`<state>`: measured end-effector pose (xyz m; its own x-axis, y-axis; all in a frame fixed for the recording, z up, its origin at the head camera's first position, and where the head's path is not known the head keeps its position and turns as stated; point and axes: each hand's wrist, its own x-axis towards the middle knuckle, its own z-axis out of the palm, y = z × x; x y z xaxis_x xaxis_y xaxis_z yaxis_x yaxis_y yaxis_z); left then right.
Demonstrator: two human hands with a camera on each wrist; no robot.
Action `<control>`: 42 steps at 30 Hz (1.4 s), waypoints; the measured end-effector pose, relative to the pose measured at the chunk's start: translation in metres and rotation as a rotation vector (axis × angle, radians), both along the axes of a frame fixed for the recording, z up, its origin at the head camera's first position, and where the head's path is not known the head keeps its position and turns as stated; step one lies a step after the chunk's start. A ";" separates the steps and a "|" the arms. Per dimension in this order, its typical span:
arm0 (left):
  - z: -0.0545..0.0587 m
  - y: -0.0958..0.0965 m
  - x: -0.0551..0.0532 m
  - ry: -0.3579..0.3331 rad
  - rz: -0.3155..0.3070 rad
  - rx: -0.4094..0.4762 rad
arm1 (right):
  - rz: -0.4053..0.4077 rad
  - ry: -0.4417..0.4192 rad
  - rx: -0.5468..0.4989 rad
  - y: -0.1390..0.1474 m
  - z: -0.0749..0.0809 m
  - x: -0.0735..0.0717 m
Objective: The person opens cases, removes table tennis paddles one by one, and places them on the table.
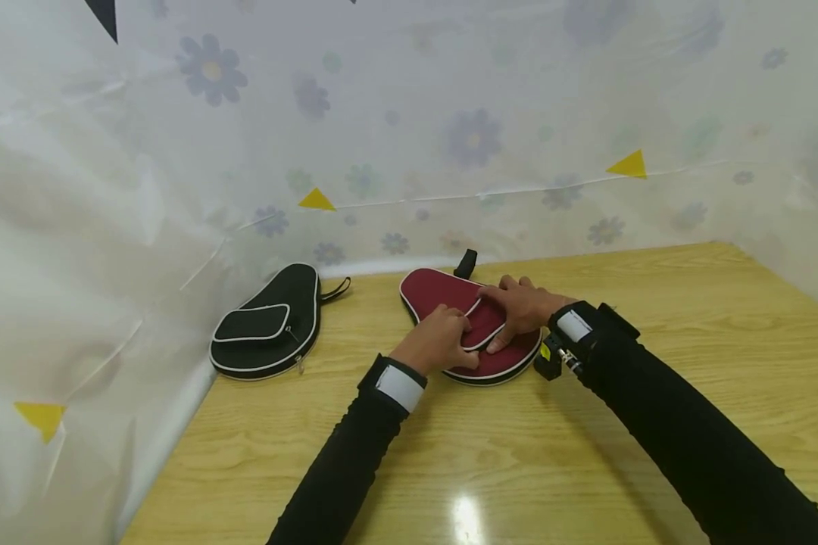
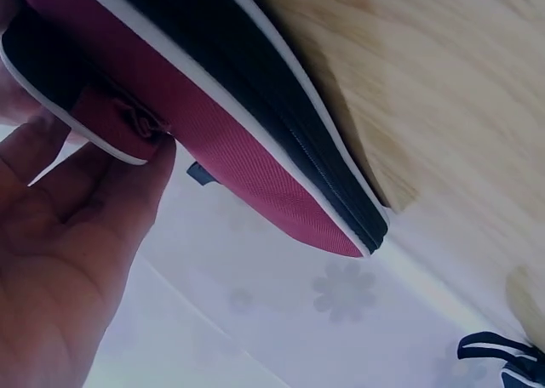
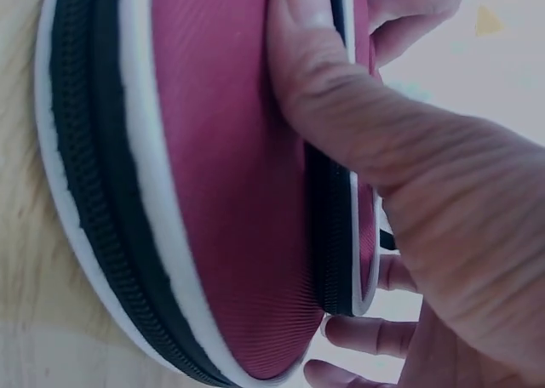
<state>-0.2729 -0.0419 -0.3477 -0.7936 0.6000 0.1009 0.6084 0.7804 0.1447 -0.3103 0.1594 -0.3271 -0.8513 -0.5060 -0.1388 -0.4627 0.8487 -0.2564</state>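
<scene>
A dark red table tennis paddle case (image 1: 432,288) with white piping lies on the wooden table, its narrow end pointing away to the left. My left hand (image 1: 436,341) pinches the near left edge of the case's raised front pocket (image 1: 484,324). From the right, my right hand (image 1: 521,310) grips the same pocket, thumb at its near edge and fingers along the far side. In the left wrist view, fingers press the bunched end of the pocket (image 2: 106,124). The right wrist view shows the thumb (image 3: 311,56) against the pocket's black zipped side.
A black paddle case (image 1: 300,303) with white piping and a wrist loop (image 1: 337,290) lies at the table's left edge. Behind the red case a black strap (image 1: 466,263) sticks up. A flower-patterned sheet (image 1: 409,151) hangs behind and left of the wooden table (image 1: 450,454).
</scene>
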 end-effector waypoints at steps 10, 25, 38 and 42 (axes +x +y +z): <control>0.002 0.003 0.001 0.006 0.004 -0.053 | -0.044 0.058 -0.046 0.005 -0.008 0.007; 0.005 -0.008 0.001 -0.052 0.015 -0.025 | -0.032 0.141 -0.062 0.013 -0.013 0.019; 0.004 -0.009 -0.003 -0.107 0.037 -0.024 | -0.072 0.145 -0.085 0.017 -0.018 0.028; 0.004 -0.010 -0.002 -0.119 0.046 -0.020 | -0.063 0.154 -0.102 0.018 -0.018 0.031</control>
<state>-0.2746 -0.0518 -0.3439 -0.8263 0.5632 -0.0073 0.5510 0.8108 0.1973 -0.2790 0.1772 -0.3454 -0.8888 -0.4560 0.0447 -0.4500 0.8504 -0.2724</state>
